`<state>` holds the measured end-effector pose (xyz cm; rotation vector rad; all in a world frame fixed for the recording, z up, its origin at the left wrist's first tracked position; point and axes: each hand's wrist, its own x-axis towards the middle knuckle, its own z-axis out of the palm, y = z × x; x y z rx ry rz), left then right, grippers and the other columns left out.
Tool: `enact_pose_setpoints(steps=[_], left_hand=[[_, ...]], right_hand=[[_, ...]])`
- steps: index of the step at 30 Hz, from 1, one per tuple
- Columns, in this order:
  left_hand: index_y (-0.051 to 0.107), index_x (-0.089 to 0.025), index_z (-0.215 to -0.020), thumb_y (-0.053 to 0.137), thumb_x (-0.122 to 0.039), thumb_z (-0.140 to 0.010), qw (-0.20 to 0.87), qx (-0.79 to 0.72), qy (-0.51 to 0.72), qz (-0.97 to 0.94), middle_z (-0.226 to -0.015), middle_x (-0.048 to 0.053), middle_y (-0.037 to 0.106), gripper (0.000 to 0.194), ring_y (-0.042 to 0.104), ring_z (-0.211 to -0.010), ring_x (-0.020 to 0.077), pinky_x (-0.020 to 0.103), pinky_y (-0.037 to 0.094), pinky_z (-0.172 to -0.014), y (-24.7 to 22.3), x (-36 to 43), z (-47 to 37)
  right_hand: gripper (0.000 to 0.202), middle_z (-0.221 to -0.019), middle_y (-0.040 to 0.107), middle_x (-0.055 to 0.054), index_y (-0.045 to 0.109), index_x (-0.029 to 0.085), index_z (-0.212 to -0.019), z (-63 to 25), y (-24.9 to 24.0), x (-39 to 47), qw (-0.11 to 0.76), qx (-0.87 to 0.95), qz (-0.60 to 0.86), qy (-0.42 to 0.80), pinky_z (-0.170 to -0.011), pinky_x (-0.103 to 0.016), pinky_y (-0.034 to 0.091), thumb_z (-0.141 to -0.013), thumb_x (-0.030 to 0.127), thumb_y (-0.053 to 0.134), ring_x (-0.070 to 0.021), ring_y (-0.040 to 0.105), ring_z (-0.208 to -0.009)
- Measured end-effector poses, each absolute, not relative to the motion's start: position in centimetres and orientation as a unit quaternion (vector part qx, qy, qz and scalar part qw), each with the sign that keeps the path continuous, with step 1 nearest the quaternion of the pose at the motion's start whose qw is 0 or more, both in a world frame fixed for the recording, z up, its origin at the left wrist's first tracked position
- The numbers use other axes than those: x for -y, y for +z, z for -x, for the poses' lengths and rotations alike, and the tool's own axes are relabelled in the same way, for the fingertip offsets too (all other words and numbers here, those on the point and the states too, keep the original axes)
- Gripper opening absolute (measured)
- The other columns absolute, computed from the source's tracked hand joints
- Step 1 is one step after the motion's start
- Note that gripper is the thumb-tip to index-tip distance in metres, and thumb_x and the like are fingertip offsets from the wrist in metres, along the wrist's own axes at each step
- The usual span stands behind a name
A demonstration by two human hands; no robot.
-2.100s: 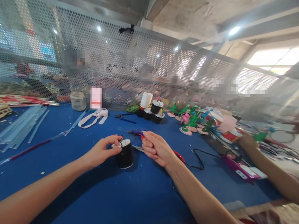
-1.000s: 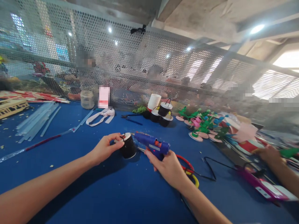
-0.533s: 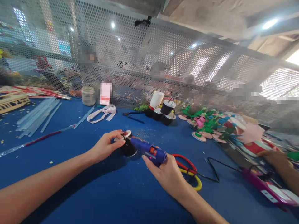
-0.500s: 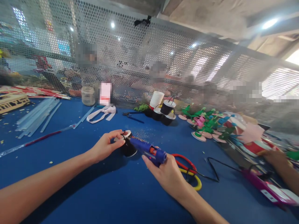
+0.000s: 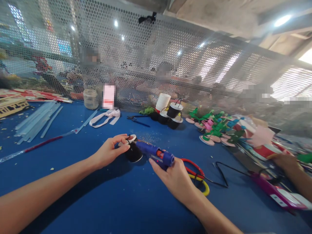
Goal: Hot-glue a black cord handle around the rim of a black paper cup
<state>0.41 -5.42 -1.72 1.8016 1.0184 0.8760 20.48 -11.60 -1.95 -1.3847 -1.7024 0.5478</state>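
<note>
My left hand (image 5: pixel 113 150) pinches the rim of a small black cup (image 5: pixel 134 153) with a white edge, tilted above the blue table (image 5: pixel 117 201). A thin black loop, like a handle, shows at its rim by my fingertips. In my right hand (image 5: pixel 176 180) is a blue glue gun (image 5: pixel 156 153), its fingers wrapped round the grip. The gun points left, its nozzle at the cup's rim; whether it touches cannot be told. A small red light glows on its side.
Several black cups with handles (image 5: pixel 174 111) stand by a stack of white cups (image 5: pixel 163 102). Glue sticks (image 5: pixel 36 122) lie left; pliers (image 5: pixel 138 121) lie behind. Right are felt flowers (image 5: pixel 216 126), a purple power strip (image 5: pixel 278 191), black cord (image 5: pixel 223 174) and another person's hand (image 5: pixel 285 162).
The glue gun has tipped slightly and its nozzle end sits a little lower against the cup's rim. My left hand keeps its hold, and the whole view has shifted slightly.
</note>
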Motion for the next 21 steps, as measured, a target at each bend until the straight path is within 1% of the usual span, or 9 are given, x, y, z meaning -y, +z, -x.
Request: enact_pose_setpoints(steps=[5, 10, 15, 19, 21], left_hand=[[0.049, -0.017, -0.066, 0.051, -0.032, -0.074, 0.430, -0.399, 0.348, -0.731, -0.125, 0.010, 0.049, 0.017, 0.035, -0.122, 0.0222, 0.042, 0.019, -0.102, -1.75, 5.44, -0.43], [0.047, -0.017, -0.065, 0.050, -0.031, -0.075, 0.426, -0.401, 0.346, -0.734, -0.125, 0.010, 0.048, 0.017, 0.036, -0.122, 0.0223, 0.042, 0.020, -0.102, -1.72, 5.52, -0.42], [0.048, -0.017, -0.066, 0.049, -0.033, -0.076, 0.418, -0.410, 0.342, -0.735, -0.123, 0.010, 0.050, 0.019, 0.036, -0.121, 0.0242, 0.041, 0.021, -0.101, -1.85, 5.45, -0.33], [0.047, -0.017, -0.067, 0.049, -0.034, -0.076, 0.424, -0.402, 0.335, -0.739, -0.125, 0.011, 0.047, 0.019, 0.038, -0.120, 0.0248, 0.041, 0.022, -0.101, -1.81, 5.41, -0.31], [0.047, -0.017, -0.068, 0.048, -0.034, -0.076, 0.426, -0.399, 0.334, -0.740, -0.125, 0.012, 0.046, 0.019, 0.038, -0.120, 0.0248, 0.042, 0.022, -0.101, -1.76, 5.42, -0.31]], right_hand=[[0.015, -0.055, 0.054, 0.000, 0.053, 0.019, -0.063, -20.50, -1.63, 11.62, 0.425, 0.692, 0.546, 0.206, -0.051, -0.027, 0.043, -0.071, 0.031, 0.054, -0.0136, 0.049, -0.049], [0.013, -0.055, 0.057, 0.001, 0.055, 0.019, -0.063, -20.15, -1.78, 12.13, 0.424, 0.686, 0.554, 0.208, -0.052, -0.026, 0.043, -0.069, 0.030, 0.057, -0.0137, 0.050, -0.049], [0.011, -0.061, 0.060, -0.001, 0.058, 0.019, -0.068, -20.06, -1.48, 12.15, 0.408, 0.712, 0.534, 0.204, -0.055, -0.027, 0.044, -0.072, 0.029, 0.053, -0.0141, 0.053, -0.052], [0.015, -0.054, 0.056, 0.000, 0.057, 0.018, -0.065, -20.26, -1.22, 11.89, 0.412, 0.696, 0.553, 0.200, -0.049, -0.027, 0.043, -0.071, 0.030, 0.053, -0.0140, 0.050, -0.049], [0.015, -0.056, 0.057, -0.001, 0.057, 0.017, -0.065, -20.35, -1.29, 11.82, 0.419, 0.690, 0.553, 0.206, -0.051, -0.027, 0.044, -0.071, 0.031, 0.053, -0.0149, 0.052, -0.052]])
